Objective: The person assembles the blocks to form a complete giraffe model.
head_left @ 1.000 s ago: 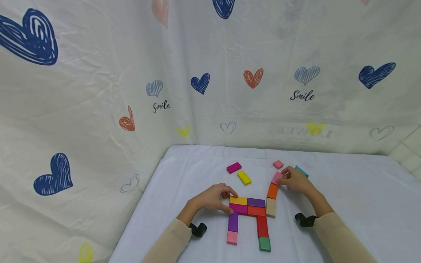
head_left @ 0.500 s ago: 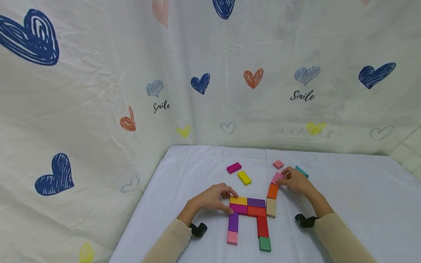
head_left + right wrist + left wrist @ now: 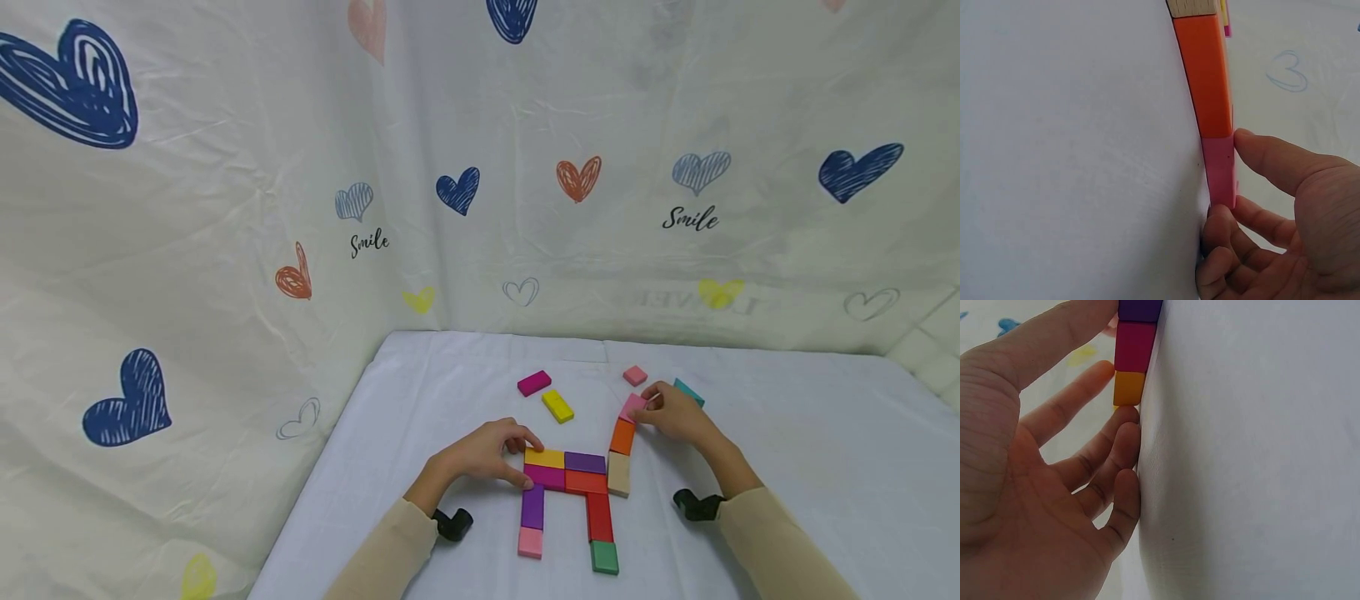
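In the head view, flat coloured wooden blocks lie end to end and side by side. My left hand (image 3: 486, 454) is at their left end, its fingers loosely bent. A fingertip touches the far side of a yellow-orange block (image 3: 546, 459); the thumb rests by a magenta block (image 3: 547, 477) and the purple block (image 3: 532, 507) below it. My right hand (image 3: 673, 412) pinches a pink block (image 3: 1219, 169) between thumb and fingers at the top of the right-hand column. That block touches an orange block (image 3: 1205, 75), with a bare-wood block (image 3: 618, 473) below.
Loose blocks lie behind: magenta (image 3: 534, 383), bright yellow (image 3: 557, 406), salmon pink (image 3: 635, 376) and teal (image 3: 689, 392), partly behind the right hand. Red (image 3: 599, 517) and green (image 3: 604, 557) blocks extend toward the front. A heart-printed curtain (image 3: 465, 250) hangs around the white-covered table (image 3: 435, 383).
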`<control>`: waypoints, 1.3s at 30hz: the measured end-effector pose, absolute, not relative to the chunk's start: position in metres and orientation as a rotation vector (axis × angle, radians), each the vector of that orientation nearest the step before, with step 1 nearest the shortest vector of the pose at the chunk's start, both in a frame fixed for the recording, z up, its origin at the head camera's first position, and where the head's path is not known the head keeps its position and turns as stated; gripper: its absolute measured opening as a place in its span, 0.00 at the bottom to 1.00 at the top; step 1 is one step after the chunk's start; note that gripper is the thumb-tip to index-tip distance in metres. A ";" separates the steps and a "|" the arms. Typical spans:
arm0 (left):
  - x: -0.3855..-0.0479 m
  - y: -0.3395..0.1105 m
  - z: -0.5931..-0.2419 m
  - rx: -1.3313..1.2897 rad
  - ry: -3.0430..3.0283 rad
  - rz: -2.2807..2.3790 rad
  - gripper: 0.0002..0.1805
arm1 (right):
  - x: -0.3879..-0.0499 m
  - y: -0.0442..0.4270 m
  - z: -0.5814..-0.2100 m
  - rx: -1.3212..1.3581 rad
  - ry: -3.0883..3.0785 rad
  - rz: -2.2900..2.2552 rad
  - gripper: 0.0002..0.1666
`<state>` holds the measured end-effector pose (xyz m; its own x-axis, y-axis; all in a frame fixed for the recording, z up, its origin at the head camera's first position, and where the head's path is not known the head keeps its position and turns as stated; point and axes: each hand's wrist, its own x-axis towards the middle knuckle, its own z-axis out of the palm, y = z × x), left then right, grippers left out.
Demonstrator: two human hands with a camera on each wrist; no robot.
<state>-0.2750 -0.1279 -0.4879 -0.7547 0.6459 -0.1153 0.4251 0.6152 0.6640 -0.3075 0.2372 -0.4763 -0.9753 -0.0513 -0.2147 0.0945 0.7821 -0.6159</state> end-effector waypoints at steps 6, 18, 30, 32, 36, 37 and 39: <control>-0.275 -0.128 -0.488 0.866 2.495 0.904 0.26 | -0.310 0.239 -0.477 0.032 2.745 -0.965 0.37; -0.275 -0.129 -0.488 0.846 2.497 0.898 0.27 | -0.310 0.223 -0.462 -0.068 2.849 -1.014 0.32; -0.276 -0.128 -0.487 0.837 2.488 0.905 0.26 | -0.324 0.176 -0.462 -0.399 2.773 -1.000 0.26; -0.276 -0.128 -0.487 0.839 2.485 0.905 0.26 | -0.325 0.169 -0.463 -0.430 2.744 -0.988 0.27; -0.276 -0.128 -0.488 0.845 2.484 0.906 0.26 | -0.328 0.159 -0.465 -0.503 2.677 -0.947 0.32; -0.277 -0.128 -0.488 0.845 2.484 0.906 0.26 | -0.329 0.157 -0.466 -0.498 2.661 -0.937 0.33; -0.277 -0.128 -0.489 0.844 2.484 0.909 0.26 | -0.331 0.154 -0.468 -0.526 2.638 -0.906 0.36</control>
<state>-0.2768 -0.1280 -0.4886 -0.7552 0.6430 -0.1270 0.4093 0.6140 0.6749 -0.3310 0.1539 -0.4677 -0.8872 -0.4319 -0.1623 -0.2411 0.7339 -0.6350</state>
